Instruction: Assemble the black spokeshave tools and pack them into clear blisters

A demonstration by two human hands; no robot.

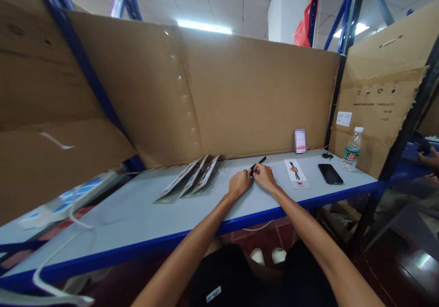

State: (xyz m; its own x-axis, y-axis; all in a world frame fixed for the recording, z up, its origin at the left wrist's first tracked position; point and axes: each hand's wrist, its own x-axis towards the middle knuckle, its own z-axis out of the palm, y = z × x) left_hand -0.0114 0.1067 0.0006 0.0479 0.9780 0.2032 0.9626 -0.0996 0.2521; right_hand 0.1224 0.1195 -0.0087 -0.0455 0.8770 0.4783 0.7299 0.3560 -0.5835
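Both my hands meet above the middle of the grey table. My left hand [240,182] is closed around the lower part of a slim black-handled tool [262,160], whose exact kind I cannot make out. The fingers of my right hand [265,177] pinch at the same tool, close against the left hand. Its dark end sticks out beyond them, tilted up to the right, and the rest is hidden. Right of my hands lies a white printed card [295,173] picturing a black-handled utensil. To the left, clear packages [199,177] with printed cards lean in a row.
A black phone [330,173], a water bottle [351,150] and a small dark item [327,156] are at the right. Another phone [300,141] stands upright at the back. Cardboard walls [260,97] enclose the table [137,220]. A co-worker's hand [430,158] shows at the far right.
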